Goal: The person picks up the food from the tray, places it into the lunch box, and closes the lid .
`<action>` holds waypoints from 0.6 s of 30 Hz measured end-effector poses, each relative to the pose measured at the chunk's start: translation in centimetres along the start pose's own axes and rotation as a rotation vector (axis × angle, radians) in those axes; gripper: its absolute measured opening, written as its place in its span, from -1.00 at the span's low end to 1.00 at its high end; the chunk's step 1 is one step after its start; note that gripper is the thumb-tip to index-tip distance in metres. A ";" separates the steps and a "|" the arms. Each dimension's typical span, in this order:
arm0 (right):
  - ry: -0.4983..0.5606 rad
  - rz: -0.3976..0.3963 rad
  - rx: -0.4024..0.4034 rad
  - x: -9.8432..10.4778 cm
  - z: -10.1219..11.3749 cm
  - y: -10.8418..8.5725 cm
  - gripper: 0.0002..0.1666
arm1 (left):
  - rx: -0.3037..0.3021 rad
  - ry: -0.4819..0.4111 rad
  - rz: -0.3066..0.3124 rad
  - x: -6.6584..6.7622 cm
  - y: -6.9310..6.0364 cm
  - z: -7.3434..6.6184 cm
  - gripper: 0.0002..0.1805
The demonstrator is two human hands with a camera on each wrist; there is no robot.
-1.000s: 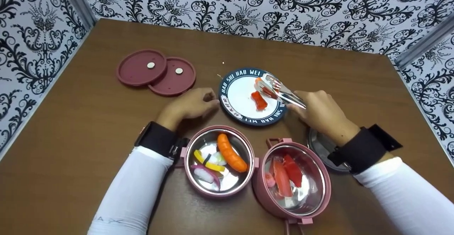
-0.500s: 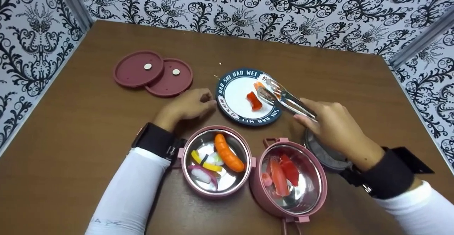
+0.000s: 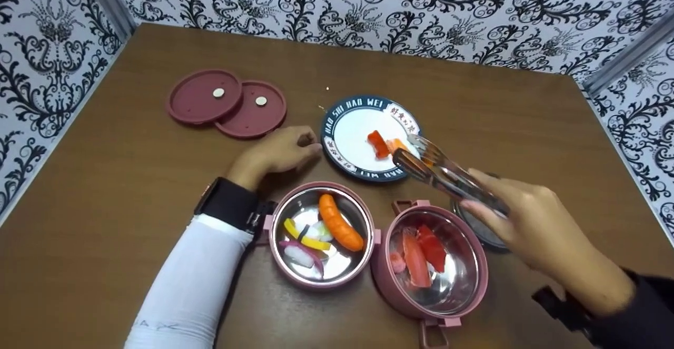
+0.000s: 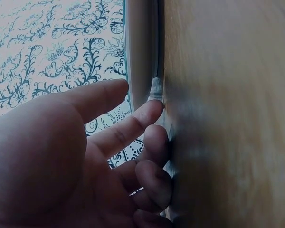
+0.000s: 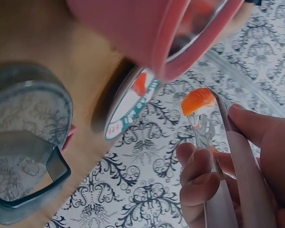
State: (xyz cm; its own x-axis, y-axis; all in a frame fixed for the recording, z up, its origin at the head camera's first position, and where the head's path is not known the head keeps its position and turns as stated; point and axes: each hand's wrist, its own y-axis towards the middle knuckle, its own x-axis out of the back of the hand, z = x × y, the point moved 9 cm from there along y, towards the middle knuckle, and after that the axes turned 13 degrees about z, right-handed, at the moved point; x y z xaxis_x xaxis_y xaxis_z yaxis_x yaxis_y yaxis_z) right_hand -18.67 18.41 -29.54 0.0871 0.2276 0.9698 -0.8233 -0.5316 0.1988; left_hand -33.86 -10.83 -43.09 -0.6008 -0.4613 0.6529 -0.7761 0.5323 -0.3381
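Clock read from the centre of the plate (image 3: 347,128), your side at six. Left to right: two overlapping red lids (image 3: 197,104), each with a white disc, lie toward ten. Your left hand (image 3: 284,151) rests at nine, just beside the rim, its fingers loosely bent and holding nothing; contact with the rim cannot be told. At seven, one pink pot (image 3: 321,185) holds a sausage (image 3: 339,222), a yellow strip (image 3: 317,243) and onion-like bits (image 3: 303,257). A red piece (image 3: 377,145) and an orange scrap (image 3: 397,145) lie on the plate. At five, a deeper pot (image 3: 387,291) holds red chunks (image 3: 416,262). Both pots stand between you and the plate. At four, your right hand (image 3: 532,225) grips the tongs (image 3: 447,185), fingers on one side and thumb on the other, tips over the rim. A grey dish (image 3: 482,233) sits partly under that hand.

The right wrist view shows what the head view half hides: an orange chunk (image 5: 198,101) pinched at the tong tips, off the plate; also the dish's squared, see-through handle (image 5: 57,166). The left wrist view shows your palm side and bent fingers.

Brown wooden table (image 3: 105,180); black-and-white scroll-patterned walls (image 3: 337,12) from nine through twelve to three.
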 end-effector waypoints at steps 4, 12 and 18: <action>-0.025 -0.012 0.032 0.5 0.9 -1.9 -0.36 | 0.009 0.003 0.006 0.2 -0.1 0.0 -0.66; -0.024 -0.053 0.037 0.7 1.1 -5.3 -0.25 | -0.001 -0.005 -0.005 0.1 -0.1 0.2 -0.67; 0.027 -0.031 0.028 0.2 1.3 -6.9 -0.24 | 0.001 0.015 -0.011 0.3 0.3 -0.1 -0.67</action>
State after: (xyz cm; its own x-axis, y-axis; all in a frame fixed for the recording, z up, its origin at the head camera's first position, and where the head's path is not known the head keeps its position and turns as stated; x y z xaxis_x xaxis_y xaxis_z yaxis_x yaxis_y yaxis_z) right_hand -12.26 21.02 -30.53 0.0969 0.2664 0.9590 -0.8042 -0.5467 0.2331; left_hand -34.22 -10.75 -42.93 -0.5896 -0.4564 0.6664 -0.7826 0.5267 -0.3318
